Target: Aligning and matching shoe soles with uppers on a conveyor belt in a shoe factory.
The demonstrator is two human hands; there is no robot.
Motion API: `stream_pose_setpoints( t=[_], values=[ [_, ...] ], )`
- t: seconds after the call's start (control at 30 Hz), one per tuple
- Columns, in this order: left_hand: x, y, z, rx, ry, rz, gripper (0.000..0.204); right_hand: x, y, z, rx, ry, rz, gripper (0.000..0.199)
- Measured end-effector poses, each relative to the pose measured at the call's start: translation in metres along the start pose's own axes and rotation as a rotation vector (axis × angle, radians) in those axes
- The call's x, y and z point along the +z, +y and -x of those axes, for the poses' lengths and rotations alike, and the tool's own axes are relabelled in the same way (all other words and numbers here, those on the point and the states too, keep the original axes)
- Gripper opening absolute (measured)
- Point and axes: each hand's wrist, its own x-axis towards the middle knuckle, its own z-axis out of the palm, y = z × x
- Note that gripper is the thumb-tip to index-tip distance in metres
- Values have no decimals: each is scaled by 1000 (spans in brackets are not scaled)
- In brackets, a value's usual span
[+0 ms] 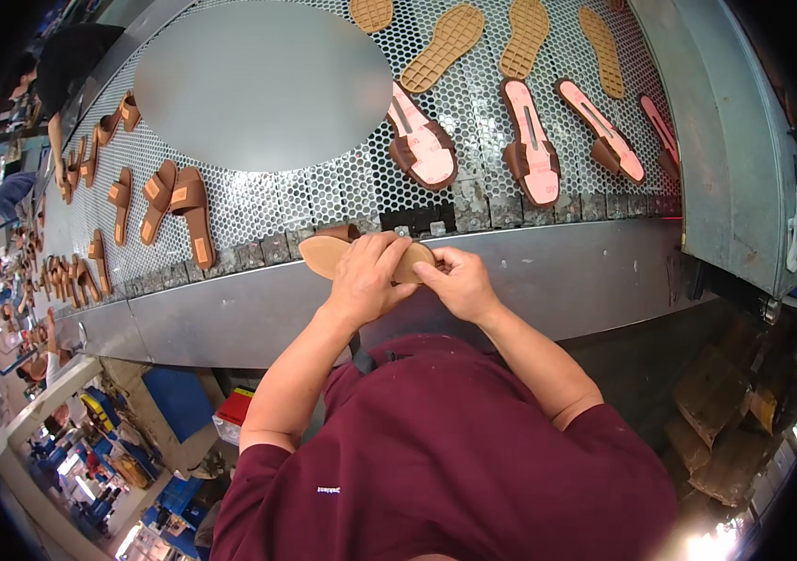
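Left hand clasps, right hand pinches the tan-soled sandal between them; likely light, flexible: hold sole edges.

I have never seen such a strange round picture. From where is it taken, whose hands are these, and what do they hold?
It comes from a wide fisheye camera on a person's head, looking down, so straight edges bend near the rim. There is no robot: the bare left hand and right hand belong to the wearer, dressed in a maroon shirt. Together they hold one sandal, its tan side facing up. Beyond lies a metal-edged mesh surface. Brown sandals lie at its left; at its right, pink-faced sandal pieces and, farther away, tan soles. A grey blur hides part of it.
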Motion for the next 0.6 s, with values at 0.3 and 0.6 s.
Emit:
stream_pose_setpoints(
  t=[0.3, 0.6],
  values=[
    [-47, -111, 59, -452, 697, -95, 76, -73, -71, -90, -404, 293, 607, 68],
    [37, -71, 53, -1077, 312, 863, 26, -95, -112, -257, -168, 268, 1246, 64]
  ],
)
